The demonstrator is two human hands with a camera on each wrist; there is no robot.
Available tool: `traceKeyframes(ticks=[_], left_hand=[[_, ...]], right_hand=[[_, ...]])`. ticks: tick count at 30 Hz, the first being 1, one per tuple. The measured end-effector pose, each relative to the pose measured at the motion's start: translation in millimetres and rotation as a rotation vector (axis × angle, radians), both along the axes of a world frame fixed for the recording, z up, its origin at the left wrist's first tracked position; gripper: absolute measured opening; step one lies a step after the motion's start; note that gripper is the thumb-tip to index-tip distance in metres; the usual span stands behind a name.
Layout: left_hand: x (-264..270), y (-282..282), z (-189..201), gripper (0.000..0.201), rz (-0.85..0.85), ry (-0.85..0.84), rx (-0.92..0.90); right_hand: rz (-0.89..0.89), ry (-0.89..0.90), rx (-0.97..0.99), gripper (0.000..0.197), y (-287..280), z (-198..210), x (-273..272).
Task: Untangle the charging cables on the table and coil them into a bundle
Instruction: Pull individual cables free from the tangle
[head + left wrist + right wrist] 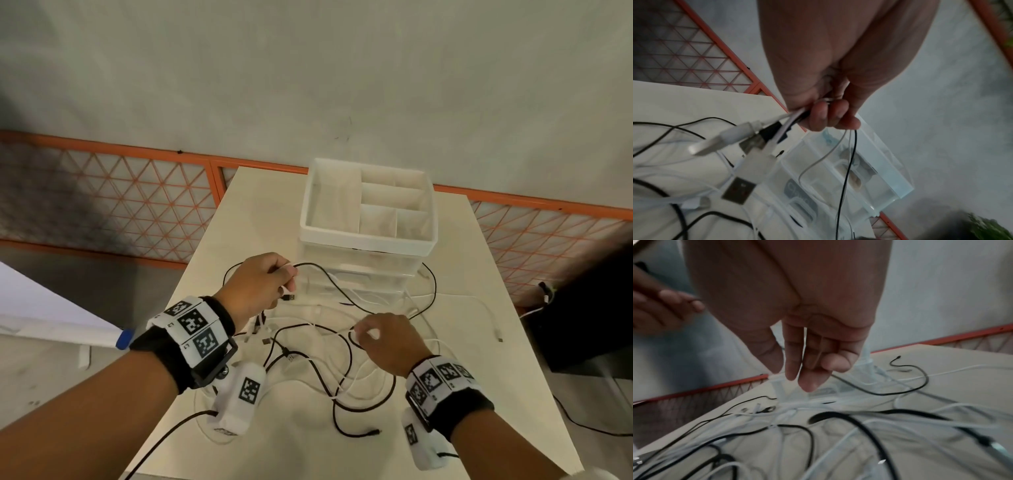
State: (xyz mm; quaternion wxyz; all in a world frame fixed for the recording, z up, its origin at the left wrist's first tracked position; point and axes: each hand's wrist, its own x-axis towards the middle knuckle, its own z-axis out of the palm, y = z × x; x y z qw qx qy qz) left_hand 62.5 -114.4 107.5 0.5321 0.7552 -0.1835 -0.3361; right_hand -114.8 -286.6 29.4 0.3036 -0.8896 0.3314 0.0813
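Head view. Left hand (262,284) raised over the white table (479,394), fingers curled around a bunch of charging cables (329,346); a USB plug (288,297) pokes out just below the fist. From the top of the fist a black cable (346,298) arcs away toward the right hand (388,339). Right hand lower, over the tangle, thumb and forefinger pinching a thin white cable (337,331). Loose black and white loops spread on the table under and around both hands. Beyond the left fist: a clear drawer unit (368,274) with a white divided tray (368,205) on top.

Left wrist view. Left hand (830,91) closed on several cable ends; white and black USB plugs (756,141) stick out beside the fingers (819,116), one thin black and one white strand hang down from the fist in front of the drawer unit (869,170).

Right wrist view. Right hand (797,331): thumb and forefinger tips close together, the other fingers (812,379) loosely curled; blur hides the pinched strand here. Beneath the fingertips, the cable tangle (838,426) lies on the table (962,386).
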Motion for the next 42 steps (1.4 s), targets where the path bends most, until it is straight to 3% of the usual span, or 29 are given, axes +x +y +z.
traceKeyframes(ticks=[2,6,10,12,15,17,20,24,27,29,30,33,34,36,38,40,42], left_hand=[[-5.0,-4.7,3.7,0.018,-0.039,0.008,-0.047],[-14.4,-7.4,3.5,0.011,-0.139,0.007,-0.069],[-9.8,2.8,-1.3,0.013,-0.112,0.000,-0.042],[-4.7,7.7,-2.5,0.012,-0.061,0.019,-0.046],[-4.7,5.8,1.2,0.010,0.028,0.072,-0.134],[-11.9,-5.4,9.4,0.009,-0.003,0.152,-0.256],[-33.0,-31.8,22.8,0.009,-0.132,0.213,-0.346],[-56.4,-53.2,9.5,0.013,-0.323,0.253,-0.225],[-51.8,-38.7,-22.5,0.016,-0.412,0.176,0.062],[-41.8,-24.8,-35.7,0.019,-0.331,0.114,0.193],[-36.8,-19.7,-36.9,0.021,-0.267,0.111,0.206],[-26.1,-19.2,-16.8,0.023,-0.152,0.098,0.121],[-24.7,-23.5,-4.8,0.022,-0.162,0.060,0.089],[-26.8,-34.5,20.0,0.021,-0.223,-0.004,0.039],[-32.3,-45.6,39.4,0.020,-0.300,-0.005,-0.022],[-37.1,-53.0,53.1,0.017,-0.335,0.032,-0.095],[-36.7,-54.9,58.5,0.015,-0.308,0.078,-0.174]], right_hand=[[0.063,0.020,-0.003,0.035,10.7,-11.6,15.6],[0.127,0.240,-0.067,0.064,23.8,-38.0,28.5],[0.151,0.258,-0.227,0.030,20.2,-29.7,23.8],[0.139,0.116,-0.173,0.023,12.5,-3.7,24.4],[-0.020,-0.332,0.066,0.024,0.6,61.2,27.8],[-0.197,-0.626,0.225,0.027,-4.1,105.8,27.6],[-0.320,-0.901,0.492,0.024,3.4,149.2,28.1],[-0.448,-1.096,0.625,0.024,6.7,157.3,27.2],[-0.665,-1.228,0.601,0.025,-16.8,152.5,13.6],[-0.810,-1.181,0.579,0.024,-41.2,137.9,0.6],[-0.842,-1.047,0.547,0.023,-51.4,127.6,-4.7],[-0.782,-0.452,0.317,0.017,-57.3,98.6,-18.3],[-0.779,-0.387,0.203,0.021,-50.0,95.1,-19.2],[-0.637,-0.544,-0.043,0.019,-24.8,101.8,-16.0],[-0.270,-0.731,-0.098,0.028,5.0,118.0,-4.0],[0.030,-0.741,-0.258,0.024,22.2,124.9,11.6],[0.034,-0.782,-0.386,0.018,20.3,127.9,20.7]])
